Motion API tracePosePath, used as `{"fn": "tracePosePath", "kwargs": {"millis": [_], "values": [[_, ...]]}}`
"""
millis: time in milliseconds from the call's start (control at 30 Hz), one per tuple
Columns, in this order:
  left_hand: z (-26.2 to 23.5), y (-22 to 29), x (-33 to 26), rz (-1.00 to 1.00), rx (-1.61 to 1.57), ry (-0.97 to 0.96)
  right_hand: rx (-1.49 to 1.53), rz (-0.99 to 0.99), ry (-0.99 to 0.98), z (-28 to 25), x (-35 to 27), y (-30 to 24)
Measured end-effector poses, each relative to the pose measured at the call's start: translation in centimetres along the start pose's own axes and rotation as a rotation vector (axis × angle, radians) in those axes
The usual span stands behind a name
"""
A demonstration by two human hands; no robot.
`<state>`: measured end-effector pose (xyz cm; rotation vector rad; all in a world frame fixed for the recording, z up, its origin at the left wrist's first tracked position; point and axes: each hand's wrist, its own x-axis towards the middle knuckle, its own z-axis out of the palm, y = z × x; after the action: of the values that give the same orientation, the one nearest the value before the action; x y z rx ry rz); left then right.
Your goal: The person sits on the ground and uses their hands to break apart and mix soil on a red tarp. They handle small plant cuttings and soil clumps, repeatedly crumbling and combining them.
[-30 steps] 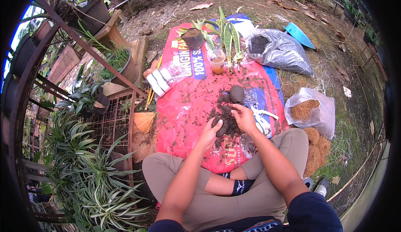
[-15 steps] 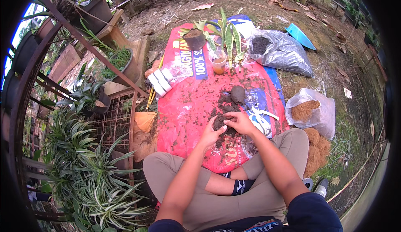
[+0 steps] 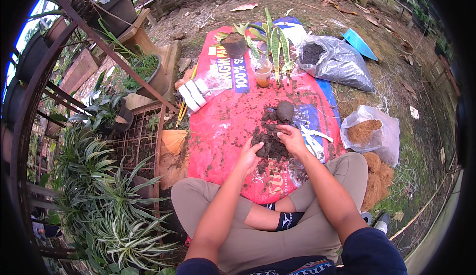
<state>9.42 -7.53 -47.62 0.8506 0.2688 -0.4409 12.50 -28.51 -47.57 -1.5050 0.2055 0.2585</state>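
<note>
Centrally, a dark soil heap (image 3: 270, 141) lies on a red plastic sack (image 3: 233, 121) spread over bare garden ground. Left hand (image 3: 249, 155) and right hand (image 3: 292, 140) rest open-fingered against it; fingertips partly hidden. Potted plants (image 3: 119, 195) crowd left.

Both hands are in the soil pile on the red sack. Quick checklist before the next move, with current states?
1. Left hand on the soil pile: ok, fingertips touch its left edge.
2. Right hand on the pile: ok, on its right side.
3. Pile on the red sack: ok, though crumbs are scattered.
4. Soil ball clear of hands: ok.
5. Drink cup upright: ok.
6. Anything gripped in either hand: cannot tell.
</note>
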Motion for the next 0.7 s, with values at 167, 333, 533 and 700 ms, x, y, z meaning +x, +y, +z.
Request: {"fn": "tracePosePath", "kwargs": {"millis": [167,333,533,700], "values": [[-0.9,0.0,0.2,0.001,-0.059,-0.031,0.161,-0.024,0.043,0.1,0.5,0.2],[1.2,0.3,-0.7,0.008,0.079,-0.044,0.088,0.061,0.147,-0.1,0.6,0.7],[1.3,0.7,-0.6,0.021,0.101,-0.005,0.328,0.117,0.100,-0.5,1.0,1.4],[1.0,1.1,-0.4,0.040,0.025,0.059,-0.008,0.017,0.024,-1.0,0.8,0.5]]}}
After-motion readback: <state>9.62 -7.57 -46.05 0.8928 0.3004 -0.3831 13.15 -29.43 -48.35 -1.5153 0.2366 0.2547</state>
